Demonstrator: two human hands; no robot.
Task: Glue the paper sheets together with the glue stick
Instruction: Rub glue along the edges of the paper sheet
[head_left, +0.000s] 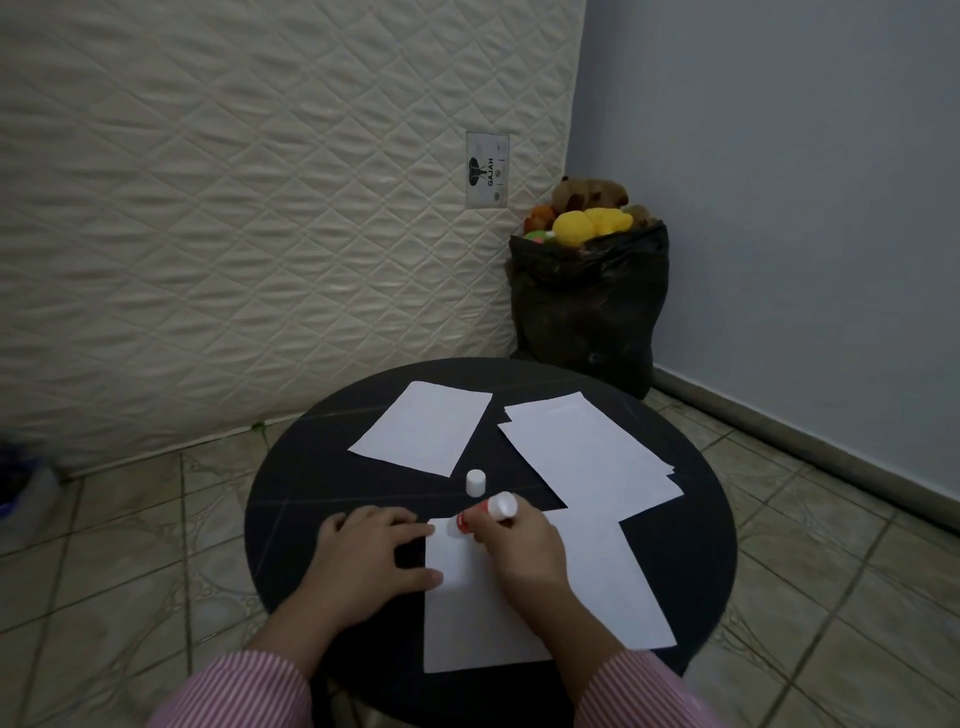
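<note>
Head view, taking the cap (476, 481) standing upright on the round table (291, 499) as landmark. Just nearer than the cap, the right hand (519, 545) curls round the glue stick (488, 514), which is tilted with its red end down at the far left corner of the near sheet (519, 623). Left of that corner, the left hand (371, 556) lies flat with fingers spread, its fingertips (428, 529) pressing the sheet's left edge. Beyond the cap to the left lies a single sheet (423, 426); beyond it to the right, a stack (587, 457) of loosely fanned sheets.

Risks, as I judge them: only the left edge is pinned, so a hard stroke could drag or crease the free side of the sheet. Glue run past the edge would smear the table. A sweep of the hand could tip the cap.

The glue tip itself is hidden under the right fingers and blurred, so contact with the paper cannot be confirmed. How many sheets are in the stack is unclear.
</note>
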